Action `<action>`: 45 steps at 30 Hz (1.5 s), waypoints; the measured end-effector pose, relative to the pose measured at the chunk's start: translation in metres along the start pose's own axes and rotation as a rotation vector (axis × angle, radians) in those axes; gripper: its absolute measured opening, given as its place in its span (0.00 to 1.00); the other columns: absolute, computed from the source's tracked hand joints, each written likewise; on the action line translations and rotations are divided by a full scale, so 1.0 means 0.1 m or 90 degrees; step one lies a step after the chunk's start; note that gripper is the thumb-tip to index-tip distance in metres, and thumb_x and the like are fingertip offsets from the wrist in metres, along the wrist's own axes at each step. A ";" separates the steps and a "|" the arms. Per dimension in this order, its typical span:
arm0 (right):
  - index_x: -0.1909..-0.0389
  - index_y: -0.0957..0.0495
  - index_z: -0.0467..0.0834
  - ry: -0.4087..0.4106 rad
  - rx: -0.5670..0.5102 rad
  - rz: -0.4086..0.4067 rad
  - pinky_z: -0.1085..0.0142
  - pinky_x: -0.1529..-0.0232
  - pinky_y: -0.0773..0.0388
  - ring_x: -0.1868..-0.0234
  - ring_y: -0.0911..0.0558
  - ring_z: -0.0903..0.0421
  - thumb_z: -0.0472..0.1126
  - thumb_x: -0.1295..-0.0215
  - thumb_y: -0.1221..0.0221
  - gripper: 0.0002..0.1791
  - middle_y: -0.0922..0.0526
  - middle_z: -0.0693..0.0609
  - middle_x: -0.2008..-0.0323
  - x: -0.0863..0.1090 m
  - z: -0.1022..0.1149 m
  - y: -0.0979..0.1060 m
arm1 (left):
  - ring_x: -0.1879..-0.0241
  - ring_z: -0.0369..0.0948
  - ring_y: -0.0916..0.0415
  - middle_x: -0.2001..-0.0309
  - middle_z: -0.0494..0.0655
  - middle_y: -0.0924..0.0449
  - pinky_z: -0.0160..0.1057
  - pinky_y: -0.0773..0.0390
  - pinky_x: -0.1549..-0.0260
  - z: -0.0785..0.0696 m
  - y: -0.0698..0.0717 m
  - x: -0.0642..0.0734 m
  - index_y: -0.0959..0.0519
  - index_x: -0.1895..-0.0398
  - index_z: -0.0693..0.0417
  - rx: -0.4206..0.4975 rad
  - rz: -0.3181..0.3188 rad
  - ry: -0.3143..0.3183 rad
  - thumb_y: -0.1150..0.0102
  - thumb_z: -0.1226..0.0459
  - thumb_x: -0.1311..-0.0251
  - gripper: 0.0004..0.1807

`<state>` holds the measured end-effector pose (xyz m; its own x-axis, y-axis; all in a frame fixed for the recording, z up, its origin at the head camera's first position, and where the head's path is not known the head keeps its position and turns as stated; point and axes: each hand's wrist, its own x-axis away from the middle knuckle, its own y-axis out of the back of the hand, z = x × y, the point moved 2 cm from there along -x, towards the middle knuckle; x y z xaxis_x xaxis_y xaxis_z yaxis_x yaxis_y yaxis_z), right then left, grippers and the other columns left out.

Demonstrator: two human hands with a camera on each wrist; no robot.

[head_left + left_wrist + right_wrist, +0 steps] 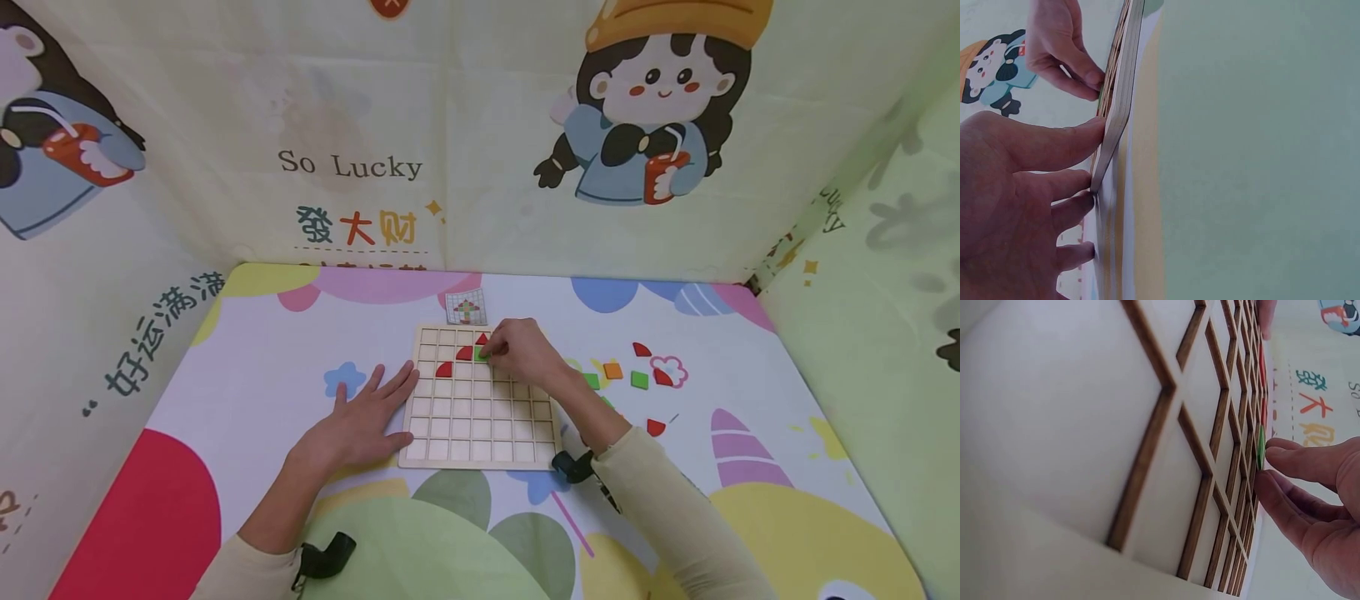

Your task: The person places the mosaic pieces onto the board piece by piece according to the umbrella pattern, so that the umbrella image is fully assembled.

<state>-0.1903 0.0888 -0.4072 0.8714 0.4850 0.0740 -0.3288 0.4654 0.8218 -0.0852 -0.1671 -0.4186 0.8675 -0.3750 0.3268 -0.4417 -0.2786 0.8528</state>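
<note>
A wooden grid board [450,429] lies on the patterned tabletop. My right hand [520,354] reaches over its upper part, thumb and forefinger pinching a green square tile [479,354] at one of the cells, as the right wrist view also shows at the green tile [1261,447]. A red triangle tile [482,339] sits just above that cell. Two red quarter-circle tiles, one beside the green tile [465,353] and one lower left [445,369], lie in other cells. With fingers spread, my left hand [360,429] rests by the board's left edge, thumb and fingertips touching its side [1119,94].
Behind the board lies a small pattern card [467,307] with a coloured figure on a grid. Right of the board are several loose tiles, among them an orange square [612,371], a green square [639,380] and a red quarter circle [656,427]. Printed cloth walls [487,225] enclose the table.
</note>
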 end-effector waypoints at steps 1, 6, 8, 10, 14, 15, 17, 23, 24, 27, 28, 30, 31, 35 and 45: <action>0.61 0.07 0.41 -0.001 -0.003 -0.001 0.62 0.55 0.16 0.52 0.17 0.52 0.32 0.34 0.33 0.07 0.12 0.49 0.58 0.01 0.00 0.00 | 0.17 0.63 0.62 0.14 0.45 0.57 0.84 0.62 0.33 0.00 0.00 0.00 0.51 0.14 0.47 -0.001 -0.001 -0.002 0.37 0.51 0.33 0.49; 0.62 0.08 0.41 -0.010 -0.016 -0.004 0.61 0.54 0.16 0.54 0.16 0.52 0.31 0.34 0.34 0.07 0.12 0.48 0.57 0.03 -0.01 0.01 | 0.16 0.62 0.62 0.14 0.44 0.57 0.84 0.62 0.33 -0.01 0.00 -0.01 0.51 0.15 0.47 -0.001 -0.002 0.000 0.37 0.51 0.33 0.49; 0.62 0.08 0.41 -0.014 -0.018 -0.004 0.61 0.53 0.15 0.54 0.16 0.52 0.31 0.34 0.33 0.07 0.12 0.48 0.57 0.03 -0.01 0.01 | 0.16 0.62 0.62 0.14 0.44 0.57 0.84 0.62 0.33 -0.01 0.00 0.00 0.51 0.15 0.47 -0.002 -0.002 0.002 0.37 0.51 0.33 0.49; 0.61 0.08 0.41 -0.017 -0.017 -0.004 0.61 0.53 0.15 0.54 0.16 0.52 0.32 0.34 0.33 0.06 0.12 0.48 0.56 0.03 -0.01 0.01 | 0.17 0.62 0.61 0.14 0.44 0.57 0.84 0.62 0.33 -0.02 0.00 0.00 0.51 0.14 0.47 -0.002 -0.002 0.001 0.37 0.51 0.33 0.49; 0.61 0.08 0.42 -0.017 -0.017 -0.003 0.62 0.53 0.15 0.54 0.16 0.53 0.32 0.33 0.33 0.06 0.12 0.49 0.56 0.03 -0.02 0.02 | 0.16 0.62 0.62 0.14 0.44 0.57 0.84 0.62 0.33 -0.02 0.01 0.00 0.51 0.14 0.47 -0.002 -0.001 0.001 0.38 0.51 0.33 0.49; 0.61 0.08 0.42 -0.018 -0.020 -0.004 0.62 0.53 0.15 0.55 0.16 0.53 0.32 0.33 0.33 0.06 0.12 0.49 0.56 0.03 -0.03 0.02 | 0.16 0.62 0.62 0.14 0.44 0.57 0.84 0.63 0.32 -0.03 0.00 0.00 0.52 0.14 0.47 -0.002 -0.001 0.000 0.38 0.51 0.33 0.49; 0.60 0.08 0.42 -0.019 -0.020 -0.005 0.62 0.53 0.15 0.55 0.15 0.53 0.32 0.33 0.34 0.07 0.11 0.49 0.56 0.04 -0.04 0.04 | 0.17 0.62 0.62 0.14 0.45 0.57 0.84 0.62 0.33 -0.03 0.00 0.00 0.51 0.14 0.47 -0.002 -0.001 -0.002 0.38 0.50 0.33 0.49; 0.58 0.09 0.43 -0.039 -0.019 -0.006 0.63 0.53 0.15 0.58 0.17 0.54 0.33 0.33 0.34 0.08 0.11 0.50 0.58 0.07 -0.07 0.07 | 0.16 0.62 0.63 0.14 0.44 0.58 0.84 0.63 0.33 -0.02 0.00 -0.01 0.51 0.14 0.47 -0.005 -0.003 0.003 0.38 0.51 0.33 0.49; 0.57 0.09 0.43 -0.040 -0.019 -0.005 0.63 0.54 0.15 0.58 0.17 0.54 0.33 0.33 0.34 0.08 0.11 0.50 0.58 0.08 -0.08 0.08 | 0.16 0.61 0.63 0.14 0.44 0.58 0.83 0.63 0.32 -0.02 0.00 -0.01 0.52 0.14 0.46 -0.004 -0.001 0.007 0.38 0.51 0.33 0.49; 0.57 0.09 0.42 -0.043 -0.019 -0.010 0.62 0.53 0.15 0.58 0.15 0.54 0.34 0.33 0.33 0.08 0.11 0.50 0.58 0.11 -0.10 0.11 | 0.16 0.62 0.63 0.14 0.44 0.58 0.84 0.63 0.32 -0.02 -0.01 -0.01 0.51 0.14 0.47 -0.003 0.001 0.007 0.37 0.51 0.33 0.49; 0.57 0.09 0.42 -0.043 -0.019 -0.013 0.62 0.53 0.14 0.58 0.15 0.54 0.34 0.33 0.33 0.08 0.11 0.50 0.58 0.12 -0.11 0.12 | 0.16 0.62 0.63 0.14 0.44 0.58 0.84 0.63 0.33 -0.02 -0.01 -0.01 0.51 0.14 0.47 -0.002 0.002 0.006 0.37 0.51 0.33 0.49; 0.56 0.09 0.42 -0.044 -0.021 -0.021 0.60 0.52 0.14 0.57 0.15 0.53 0.34 0.33 0.33 0.08 0.11 0.49 0.58 0.15 -0.13 0.15 | 0.16 0.62 0.63 0.14 0.44 0.58 0.83 0.63 0.32 -0.03 -0.01 -0.01 0.51 0.14 0.47 -0.002 0.003 0.008 0.37 0.50 0.33 0.49; 0.56 0.09 0.41 -0.043 -0.023 -0.025 0.59 0.51 0.14 0.57 0.14 0.53 0.34 0.33 0.34 0.08 0.11 0.49 0.58 0.17 -0.14 0.17 | 0.16 0.62 0.63 0.14 0.44 0.57 0.84 0.63 0.33 -0.03 -0.01 0.00 0.51 0.14 0.47 -0.002 0.002 0.007 0.37 0.50 0.33 0.49; 0.55 0.10 0.41 -0.052 -0.026 -0.042 0.58 0.51 0.14 0.57 0.15 0.52 0.34 0.33 0.33 0.09 0.12 0.48 0.57 0.24 -0.21 0.23 | 0.16 0.62 0.63 0.14 0.44 0.58 0.83 0.63 0.32 -0.04 0.01 0.01 0.51 0.14 0.47 -0.003 0.002 0.009 0.37 0.51 0.33 0.49; 0.53 0.10 0.41 -0.083 -0.042 -0.077 0.56 0.52 0.13 0.55 0.13 0.49 0.35 0.32 0.33 0.10 0.12 0.46 0.54 0.42 -0.38 0.37 | 0.16 0.62 0.62 0.14 0.45 0.57 0.84 0.63 0.33 -0.03 0.01 0.02 0.51 0.14 0.47 -0.002 0.003 0.011 0.37 0.51 0.33 0.49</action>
<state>-0.1799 0.1545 -0.3951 0.9445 0.3243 0.0524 -0.2375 0.5640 0.7909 -0.0835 -0.1651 -0.4156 0.8690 -0.3609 0.3384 -0.4458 -0.2744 0.8521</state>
